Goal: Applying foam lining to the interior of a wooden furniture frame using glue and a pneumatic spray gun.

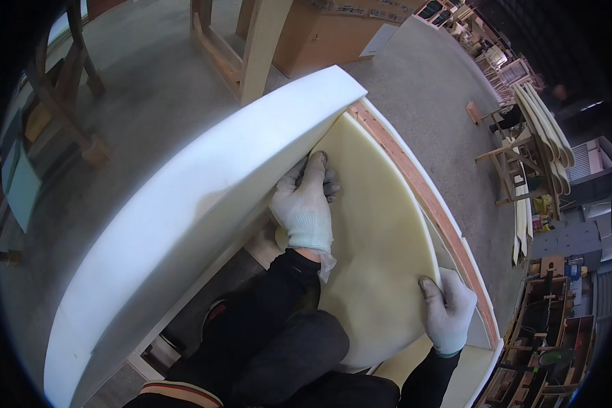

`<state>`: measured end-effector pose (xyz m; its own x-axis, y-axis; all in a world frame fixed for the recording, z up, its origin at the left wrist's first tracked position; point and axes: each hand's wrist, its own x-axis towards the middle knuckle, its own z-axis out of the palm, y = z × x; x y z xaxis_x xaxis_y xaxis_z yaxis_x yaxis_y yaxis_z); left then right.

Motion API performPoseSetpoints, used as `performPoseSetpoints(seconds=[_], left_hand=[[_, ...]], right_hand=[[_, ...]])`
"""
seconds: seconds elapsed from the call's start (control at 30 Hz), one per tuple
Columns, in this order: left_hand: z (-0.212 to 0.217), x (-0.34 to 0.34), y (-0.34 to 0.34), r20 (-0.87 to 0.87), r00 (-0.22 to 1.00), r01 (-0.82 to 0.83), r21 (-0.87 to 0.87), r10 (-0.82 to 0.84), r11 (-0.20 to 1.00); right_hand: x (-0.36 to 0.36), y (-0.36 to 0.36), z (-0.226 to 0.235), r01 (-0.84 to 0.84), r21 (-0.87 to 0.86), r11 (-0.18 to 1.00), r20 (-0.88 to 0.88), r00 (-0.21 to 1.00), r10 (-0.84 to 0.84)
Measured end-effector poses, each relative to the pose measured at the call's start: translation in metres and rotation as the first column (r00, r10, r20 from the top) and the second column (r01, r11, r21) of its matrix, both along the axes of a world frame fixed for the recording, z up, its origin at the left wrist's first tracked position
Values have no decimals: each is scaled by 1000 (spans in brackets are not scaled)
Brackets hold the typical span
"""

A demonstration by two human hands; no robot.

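A pale yellow foam sheet [377, 224] stands curved inside a wooden furniture frame, its right edge running beside a bare wooden rail [421, 187]. My left hand [304, 204], in a white glove with dark fingertips, pinches the sheet's upper left edge, thumb on top. Lower on the right edge, my right hand [450, 311] grips the same sheet, thumb on its face and the other fingers behind it. Thick white foam [183, 166] covers the frame's curved left side. My knees press close to the sheet's lower part.
A cardboard box [319, 37] and a wooden frame [251, 54] stand beyond the far end. To the right, curved wooden parts [540, 132] are stacked on a wooden stand. Cluttered shelving [547, 333] is at the lower right, and wooden legs [68, 102] rise at the left.
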<state>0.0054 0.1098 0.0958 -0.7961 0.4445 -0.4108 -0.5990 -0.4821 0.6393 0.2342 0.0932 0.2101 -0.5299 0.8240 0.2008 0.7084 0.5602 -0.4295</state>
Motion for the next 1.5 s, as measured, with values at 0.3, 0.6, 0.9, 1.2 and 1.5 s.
performPoseSetpoints(seconds=[0.3, 0.6, 0.9, 1.2, 1.5], left_hand=[[6, 5, 5, -12, 1000, -5, 3, 5, 1000], [-9, 22, 3, -284, 958, -23, 70, 42, 997], [-22, 38, -30, -751, 657, 4, -82, -65, 997], [2, 16, -11, -962, 273, -283, -78, 3, 956], [-27, 19, 7, -980, 193, -199, 3, 43, 980]], right_hand=[[-1, -1, -1, -16, 5, 1000, -18, 1000, 16], [2, -2, -2, -35, 10, 999, -59, 998, 36], [4, -10, -4, -145, 124, 982, -54, 987, 153], [3, -19, 3, -212, 199, 957, 70, 977, 202], [8, -30, 3, -268, 256, 929, 149, 960, 235]])
